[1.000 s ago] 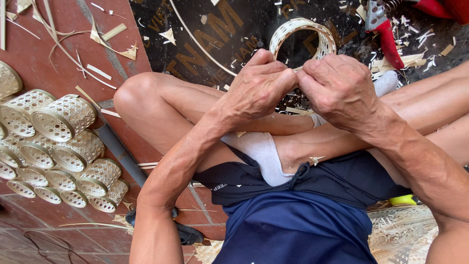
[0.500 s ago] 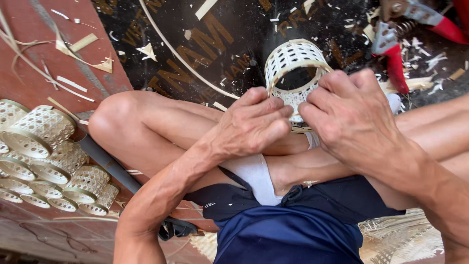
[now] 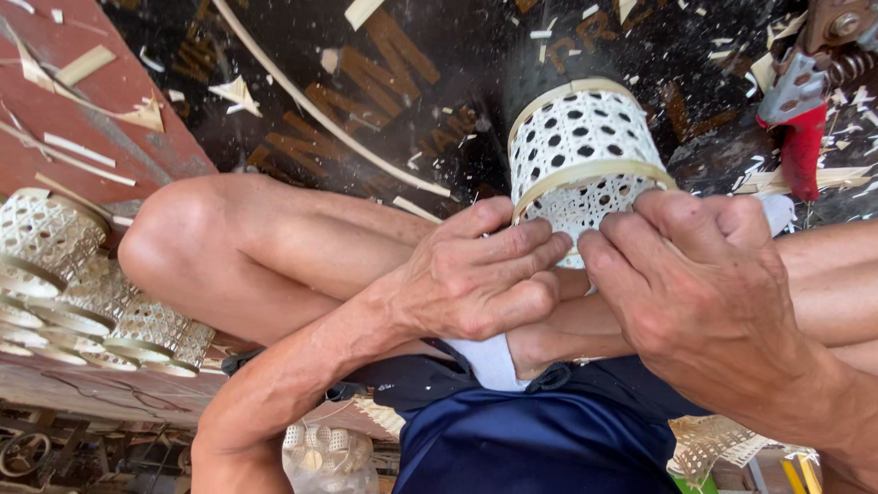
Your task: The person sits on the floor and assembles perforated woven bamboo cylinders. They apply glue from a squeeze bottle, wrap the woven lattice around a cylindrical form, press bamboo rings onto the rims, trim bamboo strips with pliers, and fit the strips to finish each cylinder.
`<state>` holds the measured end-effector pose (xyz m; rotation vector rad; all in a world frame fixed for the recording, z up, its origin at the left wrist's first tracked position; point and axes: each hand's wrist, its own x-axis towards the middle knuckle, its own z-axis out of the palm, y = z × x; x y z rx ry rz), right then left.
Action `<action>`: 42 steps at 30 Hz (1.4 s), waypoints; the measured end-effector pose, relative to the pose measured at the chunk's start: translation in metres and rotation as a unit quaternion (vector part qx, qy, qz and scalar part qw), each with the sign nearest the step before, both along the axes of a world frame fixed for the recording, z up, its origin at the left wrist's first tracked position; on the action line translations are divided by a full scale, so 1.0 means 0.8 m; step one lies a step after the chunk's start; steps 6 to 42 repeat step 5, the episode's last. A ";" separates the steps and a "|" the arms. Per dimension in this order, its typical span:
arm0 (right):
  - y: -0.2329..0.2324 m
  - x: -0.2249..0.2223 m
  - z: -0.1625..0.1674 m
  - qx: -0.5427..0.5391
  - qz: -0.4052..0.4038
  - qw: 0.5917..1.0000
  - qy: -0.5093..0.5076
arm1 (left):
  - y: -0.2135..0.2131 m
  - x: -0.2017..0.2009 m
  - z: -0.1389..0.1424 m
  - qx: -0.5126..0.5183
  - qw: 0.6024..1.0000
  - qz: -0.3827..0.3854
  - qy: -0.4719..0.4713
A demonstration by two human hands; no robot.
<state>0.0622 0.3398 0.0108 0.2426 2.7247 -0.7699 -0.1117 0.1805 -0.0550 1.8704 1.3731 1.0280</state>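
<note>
- While you sit cross-legged on the floor, the woven cylinder (image 3: 582, 155) stands over your shins, pinched at its near end by both hands.
- Your left hand (image 3: 476, 274) is curled nearly closed, fingertips pressing the weave just under the pale rim band (image 3: 594, 176).
- Your right hand (image 3: 695, 274) grips the same edge from the other side, fingers bent over it.
- This looks like the edge-finishing step, seating the weave against the band.
- Next, I'd judge, turn the cylinder a little and keep both grips close together.
- Finished cylinders (image 3: 64, 274) lie stacked at your left; red-handled cutters (image 3: 805, 119) wait nearby.
</note>
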 end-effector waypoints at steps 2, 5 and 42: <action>-0.004 0.002 0.003 0.035 0.013 0.999 -0.001 | -0.002 0.002 0.003 0.004 1.000 0.004 -0.006; -0.001 0.000 0.001 0.018 0.019 0.999 -0.018 | -0.001 0.003 0.002 0.003 1.000 0.008 -0.015; -0.001 0.000 0.001 0.018 0.019 0.999 -0.018 | -0.001 0.003 0.002 0.003 1.000 0.008 -0.015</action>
